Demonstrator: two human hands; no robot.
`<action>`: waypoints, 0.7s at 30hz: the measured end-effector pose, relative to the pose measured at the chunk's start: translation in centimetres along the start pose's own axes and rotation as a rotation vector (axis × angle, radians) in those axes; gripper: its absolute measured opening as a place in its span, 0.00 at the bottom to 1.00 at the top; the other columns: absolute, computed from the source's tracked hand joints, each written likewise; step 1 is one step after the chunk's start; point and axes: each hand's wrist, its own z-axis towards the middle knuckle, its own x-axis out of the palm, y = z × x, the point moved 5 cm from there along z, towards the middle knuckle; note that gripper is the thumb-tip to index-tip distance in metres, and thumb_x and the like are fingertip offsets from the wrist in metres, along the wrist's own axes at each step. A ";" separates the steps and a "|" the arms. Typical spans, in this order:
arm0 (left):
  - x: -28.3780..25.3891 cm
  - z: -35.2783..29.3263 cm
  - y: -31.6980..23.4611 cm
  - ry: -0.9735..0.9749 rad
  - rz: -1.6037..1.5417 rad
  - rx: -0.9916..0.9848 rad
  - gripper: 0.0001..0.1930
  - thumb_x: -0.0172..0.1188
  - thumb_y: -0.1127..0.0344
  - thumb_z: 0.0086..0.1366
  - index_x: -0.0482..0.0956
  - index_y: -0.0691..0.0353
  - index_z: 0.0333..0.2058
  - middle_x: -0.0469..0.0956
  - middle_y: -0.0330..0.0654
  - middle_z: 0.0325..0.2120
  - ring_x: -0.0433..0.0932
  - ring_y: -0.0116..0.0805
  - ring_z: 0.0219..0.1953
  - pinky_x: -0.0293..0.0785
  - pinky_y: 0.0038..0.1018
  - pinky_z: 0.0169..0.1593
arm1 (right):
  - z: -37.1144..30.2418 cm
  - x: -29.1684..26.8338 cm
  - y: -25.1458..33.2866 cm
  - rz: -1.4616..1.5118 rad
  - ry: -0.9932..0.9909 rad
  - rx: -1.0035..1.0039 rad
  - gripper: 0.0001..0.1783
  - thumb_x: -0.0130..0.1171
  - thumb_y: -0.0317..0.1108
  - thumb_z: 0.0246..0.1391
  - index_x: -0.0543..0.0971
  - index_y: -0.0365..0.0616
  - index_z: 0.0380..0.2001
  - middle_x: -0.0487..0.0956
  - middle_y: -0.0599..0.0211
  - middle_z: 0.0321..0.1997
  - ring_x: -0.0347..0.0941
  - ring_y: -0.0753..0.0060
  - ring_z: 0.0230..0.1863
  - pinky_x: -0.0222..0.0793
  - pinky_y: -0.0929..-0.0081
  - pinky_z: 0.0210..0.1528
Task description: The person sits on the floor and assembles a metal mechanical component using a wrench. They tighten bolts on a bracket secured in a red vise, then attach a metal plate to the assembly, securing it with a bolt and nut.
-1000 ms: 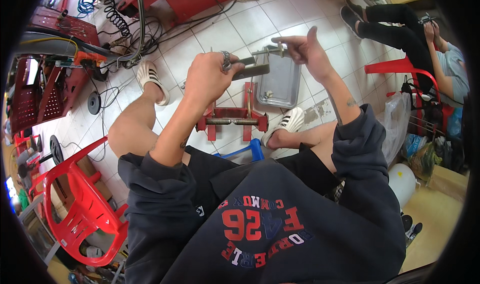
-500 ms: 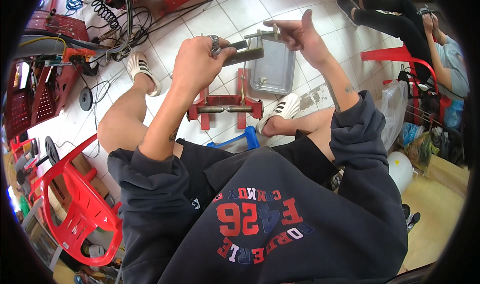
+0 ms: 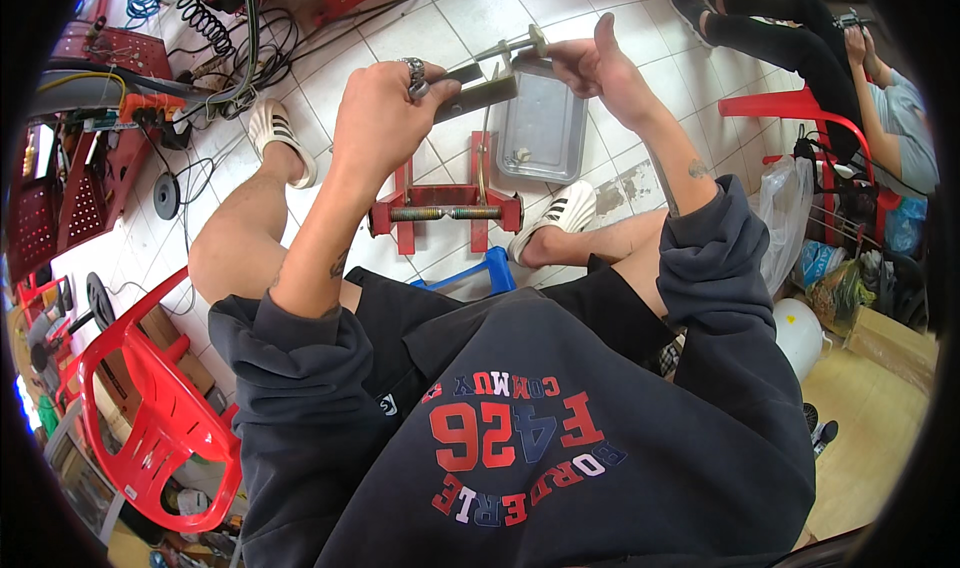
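My left hand, a ring on one finger, is closed around a dark, two-armed metal clamp. A long threaded bolt sits across the clamp's far end, tilted up to the right, with a squarish brass-coloured end piece. My right hand is beside that end piece, thumb raised apart and fingers stretched toward it. Whether its fingertips touch the piece I cannot tell. Below the hands stands a red metal floor stand with a threaded rod across it. A grey plastic tray lies behind, with a small part inside.
A blue stool shows between my legs. On the left are a red plastic chair, red perforated panels and coiled hoses. At the right, another person sits near a red chair and plastic bags.
The clamp has shifted slightly left and up with my left hand. The bolt is now tilted more steeply. My right hand has moved a little, its fingers more bent in.
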 end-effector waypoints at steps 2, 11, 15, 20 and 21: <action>0.1 -0.1 -0.1 0.014 0.008 -0.005 0.12 0.66 0.60 0.59 0.87 0.62 0.37 0.80 0.50 0.20 0.80 0.46 0.24 0.75 0.36 0.33 | 0.0 0.0 0.8 0.038 -0.038 -0.008 0.59 0.15 0.81 0.55 0.83 0.43 0.50 0.61 0.83 0.18 0.51 0.86 0.21 0.45 0.82 0.23; 0.5 -0.2 0.1 0.023 0.082 -0.031 0.12 0.66 0.59 0.59 0.87 0.59 0.37 0.81 0.49 0.20 0.81 0.46 0.25 0.76 0.36 0.33 | 0.0 -1.1 -0.2 -0.050 0.099 -0.049 0.60 0.12 0.79 0.58 0.84 0.39 0.44 0.57 0.81 0.18 0.49 0.82 0.23 0.45 0.79 0.27; 0.4 -0.1 0.2 0.025 0.083 -0.054 0.12 0.66 0.59 0.59 0.87 0.59 0.38 0.81 0.49 0.21 0.81 0.46 0.25 0.76 0.35 0.33 | 0.0 -0.9 -0.9 0.026 0.047 0.076 0.59 0.13 0.77 0.59 0.85 0.38 0.41 0.60 0.81 0.18 0.50 0.82 0.23 0.44 0.80 0.26; 0.3 0.0 0.1 -0.026 0.058 0.010 0.11 0.66 0.63 0.61 0.86 0.65 0.36 0.77 0.50 0.17 0.72 0.36 0.18 0.69 0.32 0.28 | 0.2 -0.6 -0.5 0.031 0.006 0.032 0.57 0.18 0.78 0.60 0.87 0.41 0.38 0.57 0.82 0.16 0.51 0.84 0.21 0.45 0.82 0.23; 0.4 0.0 0.3 -0.033 0.065 0.030 0.11 0.66 0.63 0.61 0.86 0.65 0.35 0.77 0.50 0.17 0.72 0.36 0.18 0.69 0.32 0.28 | 0.2 -0.5 -0.6 0.030 0.011 0.057 0.57 0.17 0.77 0.60 0.86 0.39 0.39 0.59 0.82 0.17 0.51 0.84 0.22 0.45 0.82 0.24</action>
